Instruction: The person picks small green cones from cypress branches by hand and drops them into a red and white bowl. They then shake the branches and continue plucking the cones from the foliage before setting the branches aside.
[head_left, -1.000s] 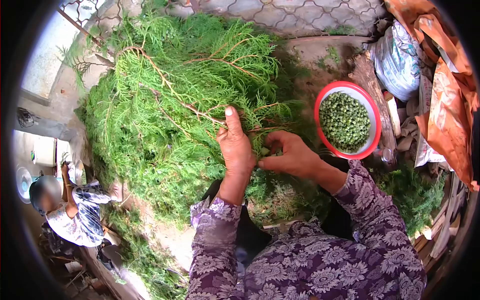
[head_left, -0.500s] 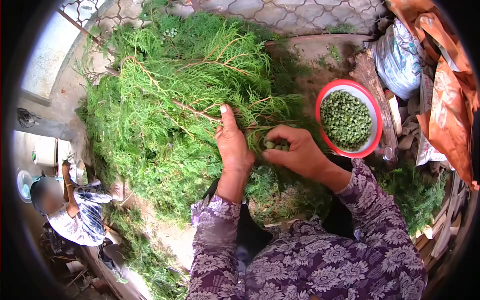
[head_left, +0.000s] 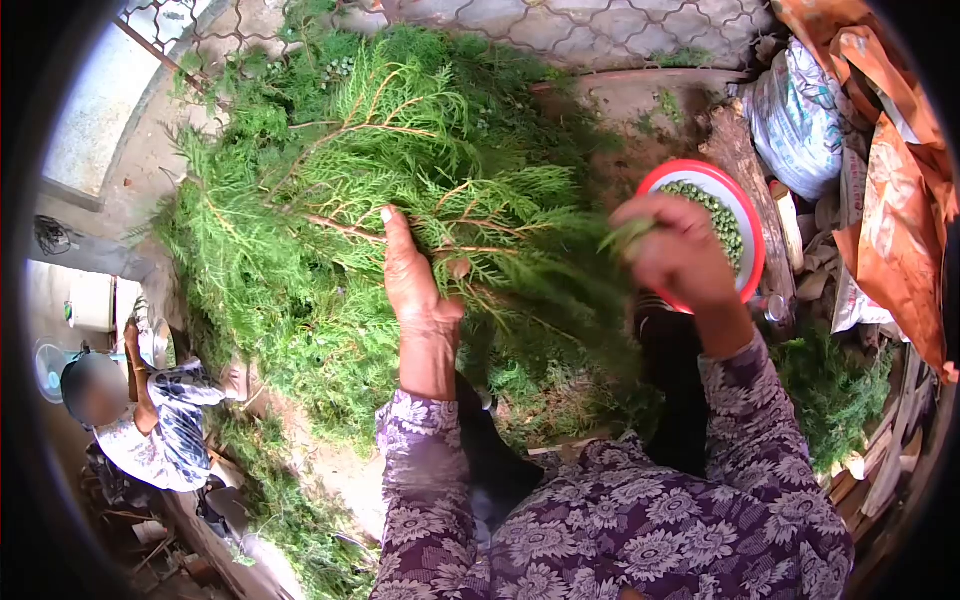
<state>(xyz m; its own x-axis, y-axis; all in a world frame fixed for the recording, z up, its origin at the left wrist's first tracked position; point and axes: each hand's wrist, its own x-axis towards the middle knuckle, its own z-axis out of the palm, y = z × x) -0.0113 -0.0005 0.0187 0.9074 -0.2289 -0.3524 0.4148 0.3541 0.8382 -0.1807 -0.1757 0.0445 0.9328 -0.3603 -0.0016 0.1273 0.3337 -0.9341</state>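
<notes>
My left hand (head_left: pixel 412 285) is closed around a leafy cypress branch (head_left: pixel 345 228), its thumb lying along the brown stem. The branch fans out over a large heap of similar green cuttings (head_left: pixel 270 330). Smeared by motion, my right hand (head_left: pixel 685 255) is at the near-left rim of a red-rimmed white bowl (head_left: pixel 757 240), partly covering it. Its fingers are bent together around a blurred green sprig tip (head_left: pixel 628 238); whether anything else is in the palm is hidden. Small round green cones (head_left: pixel 722 215) fill much of the bowl.
Behind the bowl lie a log (head_left: pixel 735 150), a white woven sack (head_left: pixel 795 120) and orange sheeting (head_left: pixel 890 220). Split wood (head_left: pixel 900 430) is stacked at right. A wire fence (head_left: pixel 620 35) runs along the back. Another person (head_left: pixel 150 420) sits at far left.
My right hand has moved right, from beside my left hand to the bowl; the green cones it held no longer show. My left hand and the branch have shifted left.
</notes>
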